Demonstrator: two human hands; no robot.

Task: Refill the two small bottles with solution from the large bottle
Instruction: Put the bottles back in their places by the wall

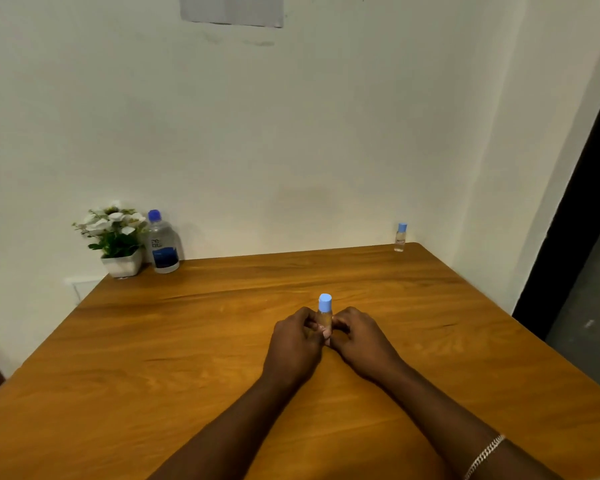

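Observation:
A small clear bottle with a light blue cap [325, 310] stands upright at the middle of the wooden table [201, 341]. My left hand [297, 337] and my right hand [359, 336] grip its body from either side, hiding its lower part. The cap is on. A second small bottle [400, 237], also capped in light blue, stands at the table's far right corner by the wall. The large clear bottle [163, 242] with a blue cap and blue label stands at the far left, against the wall.
A white pot of artificial white flowers [116, 237] sits just left of the large bottle. White walls close off the back and right of the table. A dark doorway [575, 216] opens at the right.

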